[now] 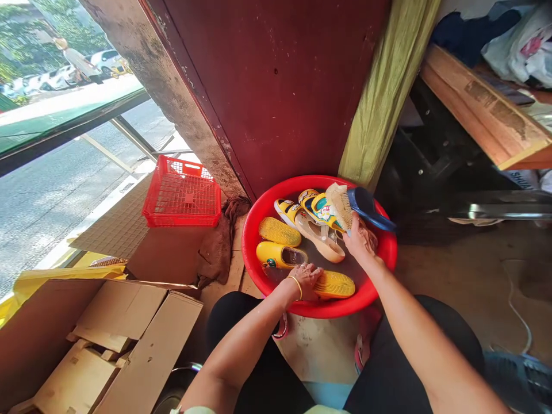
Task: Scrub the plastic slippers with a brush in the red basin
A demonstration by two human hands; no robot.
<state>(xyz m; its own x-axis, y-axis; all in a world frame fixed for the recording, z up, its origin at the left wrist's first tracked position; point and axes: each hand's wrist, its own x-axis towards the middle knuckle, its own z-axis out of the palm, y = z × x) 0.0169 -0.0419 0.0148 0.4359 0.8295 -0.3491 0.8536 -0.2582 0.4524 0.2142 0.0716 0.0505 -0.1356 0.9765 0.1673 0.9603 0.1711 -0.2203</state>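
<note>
A round red plastic basin (pixel 254 253) sits on the floor between my knees, holding shallow water and several yellow children's shoes. My right hand (pixel 361 240) grips a scrubbing brush (pixel 350 206) with a blue back and pale bristles, above a patterned yellow sandal (pixel 317 215). My left hand (pixel 305 280) presses on a yellow shoe (pixel 334 284) lying sole up, and part of that shoe is hidden under my fingers. A yellow clog (pixel 279 255) lies next to another yellow sole (pixel 279 232) at the basin's left side.
A red plastic crate (pixel 181 192) and a brown cloth (pixel 218 247) lie left of the basin, with flattened cardboard boxes (pixel 125 328) at lower left. A dark red door (pixel 271 86) stands behind. A wooden board (pixel 483 103) and plastic bags are at upper right.
</note>
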